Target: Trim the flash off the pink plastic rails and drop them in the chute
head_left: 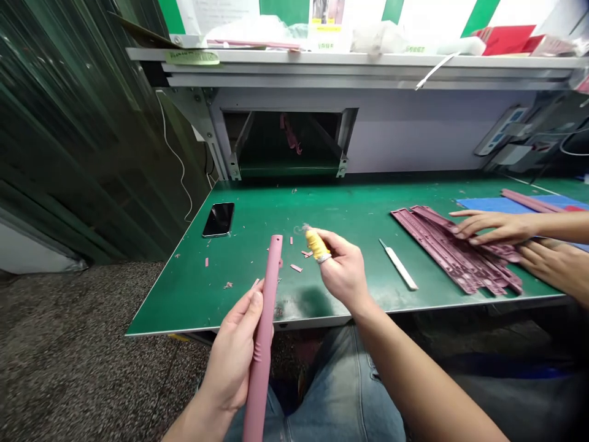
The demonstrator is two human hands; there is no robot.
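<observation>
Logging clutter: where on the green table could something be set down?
Barest: beyond the right hand, left of the pink parts. Nearly bare: between the phone and left hand, with a few scraps. Crowded: right end, under a co-worker's hands.

Place: factory workshop
Surface point(359, 205): green, littered with pink scraps point(297, 268)
Conveyor belt point(271, 156): set into an opening behind
Pink parts point(442, 247): piled, many alike
Shelf point(276, 58): metal-framed, labelled, carrying plastic bags point(381, 39)
Power strip point(501, 130): panel-mounted

Nothing legible, only blurred characters on the green label point(192, 58) and white label point(324, 46) at the shelf point(345, 59).
</observation>
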